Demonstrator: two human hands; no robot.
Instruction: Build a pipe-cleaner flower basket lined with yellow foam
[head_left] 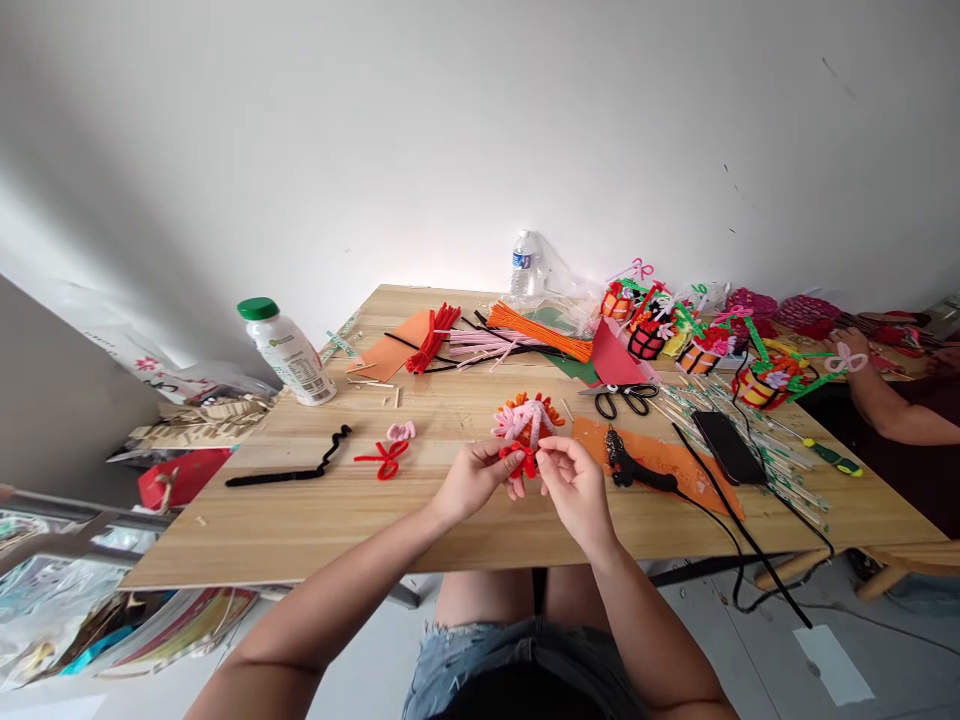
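Close to the table's front edge, my left hand (484,472) pinches a small red pipe-cleaner flower (527,460). Opposite it, my right hand (574,480) has thumb and fingers closed on the flower's other side. Just beyond my fingertips is a pink and orange pipe-cleaner piece (528,415) with looped petals, its lower part hidden by the hands and the red flower. To the left lie a red pipe-cleaner bow (388,459), a small pink curled piece (401,431) and a black pipe cleaner (292,476) with a wavy end.
A glue gun (637,465) rests on orange paper to the right, beside scissors (622,400), a phone (729,447) and scattered sticks. Bundled pipe cleaners (540,330) lie at the back. Several small decorated baskets (705,350) stand back right. A white bottle (289,352) stands left. Another person's arm (885,395) is far right.
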